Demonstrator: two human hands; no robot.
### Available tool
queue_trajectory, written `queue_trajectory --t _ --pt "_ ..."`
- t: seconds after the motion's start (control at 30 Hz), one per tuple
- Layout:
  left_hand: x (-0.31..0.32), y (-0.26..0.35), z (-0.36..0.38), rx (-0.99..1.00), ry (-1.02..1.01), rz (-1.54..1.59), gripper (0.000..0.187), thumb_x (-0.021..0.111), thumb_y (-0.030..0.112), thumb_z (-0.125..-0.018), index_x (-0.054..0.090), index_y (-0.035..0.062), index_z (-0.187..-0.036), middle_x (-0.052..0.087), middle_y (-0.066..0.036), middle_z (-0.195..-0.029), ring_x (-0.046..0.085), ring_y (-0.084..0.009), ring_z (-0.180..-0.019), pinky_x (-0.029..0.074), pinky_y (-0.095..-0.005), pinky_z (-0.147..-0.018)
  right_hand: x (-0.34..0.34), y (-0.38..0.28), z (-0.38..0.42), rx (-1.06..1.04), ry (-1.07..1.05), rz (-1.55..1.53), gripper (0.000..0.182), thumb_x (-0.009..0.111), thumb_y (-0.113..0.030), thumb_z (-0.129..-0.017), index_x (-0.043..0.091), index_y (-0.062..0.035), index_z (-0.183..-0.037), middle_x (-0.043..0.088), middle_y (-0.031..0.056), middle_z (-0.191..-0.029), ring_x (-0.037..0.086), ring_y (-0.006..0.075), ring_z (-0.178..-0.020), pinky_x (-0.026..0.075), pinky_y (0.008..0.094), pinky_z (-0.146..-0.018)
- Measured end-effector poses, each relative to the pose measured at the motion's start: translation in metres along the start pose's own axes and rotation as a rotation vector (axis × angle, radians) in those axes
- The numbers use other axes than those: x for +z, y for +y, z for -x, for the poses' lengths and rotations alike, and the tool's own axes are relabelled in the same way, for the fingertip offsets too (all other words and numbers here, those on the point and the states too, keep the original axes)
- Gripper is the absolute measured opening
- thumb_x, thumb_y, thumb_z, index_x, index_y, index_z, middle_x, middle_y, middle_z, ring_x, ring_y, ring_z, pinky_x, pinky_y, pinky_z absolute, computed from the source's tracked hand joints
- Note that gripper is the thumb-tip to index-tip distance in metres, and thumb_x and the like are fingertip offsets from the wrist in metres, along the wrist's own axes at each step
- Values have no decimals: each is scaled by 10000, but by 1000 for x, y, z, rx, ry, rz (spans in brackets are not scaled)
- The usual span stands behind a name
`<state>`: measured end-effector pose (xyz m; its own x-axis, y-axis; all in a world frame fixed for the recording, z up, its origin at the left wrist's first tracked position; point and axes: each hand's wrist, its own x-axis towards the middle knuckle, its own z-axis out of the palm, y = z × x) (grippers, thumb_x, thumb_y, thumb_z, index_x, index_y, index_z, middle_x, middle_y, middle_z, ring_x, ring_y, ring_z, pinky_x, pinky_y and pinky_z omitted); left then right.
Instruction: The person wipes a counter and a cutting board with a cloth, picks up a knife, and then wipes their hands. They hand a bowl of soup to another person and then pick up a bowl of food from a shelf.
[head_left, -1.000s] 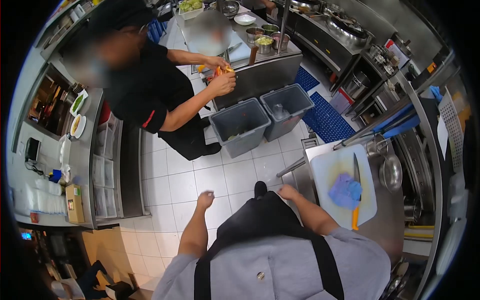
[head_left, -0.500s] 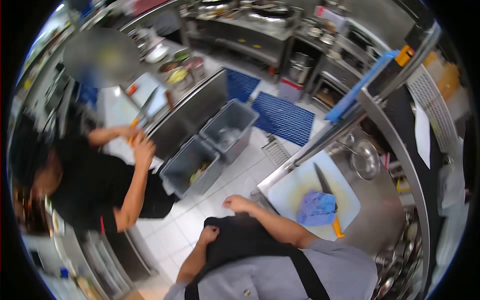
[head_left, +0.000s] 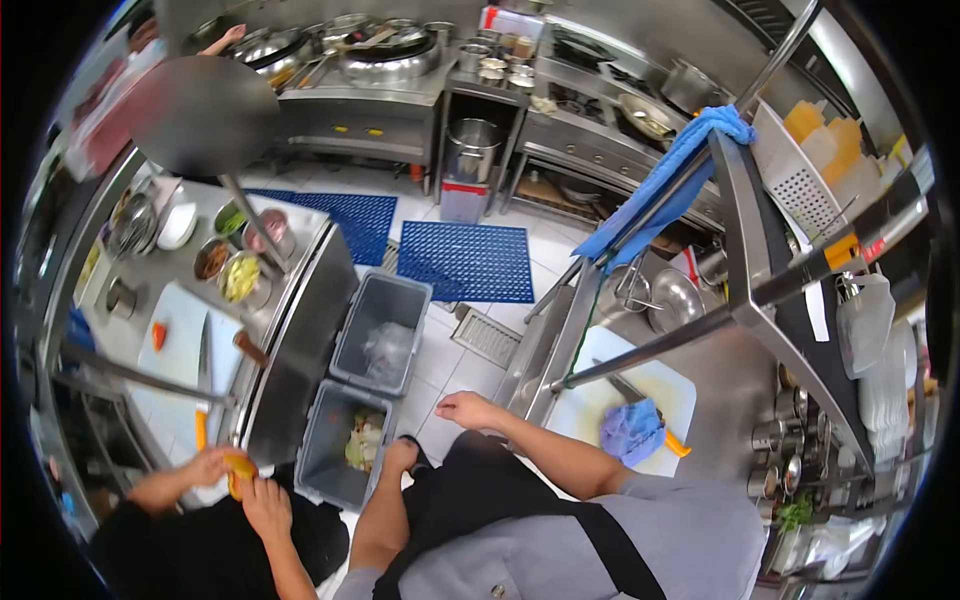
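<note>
A stainless-steel counter (head_left: 725, 430) spreads to the right of the person's right hand (head_left: 465, 408). Well beyond both hands, a blue perforated floor mat (head_left: 465, 262) lies on white tiles. Just left of the left hand (head_left: 402, 456) stands a grey plastic bin (head_left: 328, 435) with food scraps inside; a second grey bin (head_left: 385, 303), containing clear plastic, sits directly beyond it. Right of the right hand, on the counter, lies a white chopping board (head_left: 572, 422). It bears an orange-handled knife (head_left: 627, 390), blade pointing away, and a crumpled blue-purple cloth (head_left: 632, 432) covering the knife's middle. Both of the person's hands are bare and apart, fingers loosely curled, neither gripping anything. Past the bin, left of the left hand, a co-worker's hands (head_left: 265, 505) hold a small yellow-orange vegetable (head_left: 238, 468).
</note>
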<state>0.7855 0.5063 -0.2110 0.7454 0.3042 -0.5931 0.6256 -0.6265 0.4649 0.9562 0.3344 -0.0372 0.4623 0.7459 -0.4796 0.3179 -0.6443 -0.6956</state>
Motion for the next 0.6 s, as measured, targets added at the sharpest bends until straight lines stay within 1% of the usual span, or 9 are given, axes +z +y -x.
queue_trajectory --t 0.07,0.13,0.23,0.27,0.33,0.4,0.43,0.53,0.6 --pt "-30 39 -54 148 56 51 351 524 298 -865 705 43 -1024 672 -236 -1039 632 -412 -1010 496 -478 -891 -19 12 5 -25 219 -98 408 577 -388 -930 685 -41 -1115 696 186 -1042 659 337 -989 504 388 -889" --pt "-71 101 -89 318 124 149 359 543 299 -866 694 57 -1085 679 -228 -1031 646 -392 -998 505 -467 -881 -33 24 12 62 276 -193 397 585 -378 -931 686 -40 -1113 698 186 -1030 667 323 -970 507 381 -875" --pt "-130 190 -114 315 3 348 354 566 287 -859 694 60 -1097 687 -219 -1016 661 -364 -981 515 -442 -867 -66 17 29 267 384 -373 381 592 -368 -938 686 -44 -1114 707 176 -993 680 274 -927 513 356 -837" --pt "-132 204 -135 333 -7 345 354 566 287 -859 694 60 -1097 687 -219 -1016 661 -364 -981 515 -442 -867 -71 22 26 246 429 -397 372 595 -369 -940 686 -56 -1119 709 171 -990 680 269 -927 513 354 -833" --pt "-138 198 -178 340 43 303 355 597 295 -843 705 64 -1089 697 -200 -1006 672 -336 -979 520 -417 -864 -97 10 26 262 456 -465 385 598 -373 -942 673 -52 -1141 710 164 -1001 679 257 -927 512 352 -834" --pt "-140 185 -213 232 81 162 343 582 293 -840 716 55 -1047 698 -206 -1005 670 -332 -998 518 -414 -876 -106 23 11 151 525 -484 423 590 -381 -948 644 -37 -1187 705 161 -1034 677 243 -941 510 345 -837" --pt "-137 172 -233 223 75 148 343 582 293 -840 716 55 -1047 698 -206 -1005 670 -332 -998 518 -414 -876 -119 19 8 212 475 -600 432 592 -365 -951 625 -28 -1220 702 155 -1068 674 245 -961 506 335 -846" --pt "-133 160 -272 53 -7 -31 347 572 285 -823 717 26 -1004 696 -223 -1005 673 -319 -1009 517 -428 -885 -142 30 -3 237 532 -546 423 599 -348 -952 620 -35 -1235 700 154 -1073 670 229 -976 506 327 -852" --pt "-138 196 -271 52 -142 -363 334 560 255 -803 718 5 -961 687 -234 -1044 669 -337 -1018 518 -452 -887 -168 23 1 253 543 -538 410 610 -325 -952 619 -33 -1238 702 141 -1070 667 211 -985 504 317 -865"
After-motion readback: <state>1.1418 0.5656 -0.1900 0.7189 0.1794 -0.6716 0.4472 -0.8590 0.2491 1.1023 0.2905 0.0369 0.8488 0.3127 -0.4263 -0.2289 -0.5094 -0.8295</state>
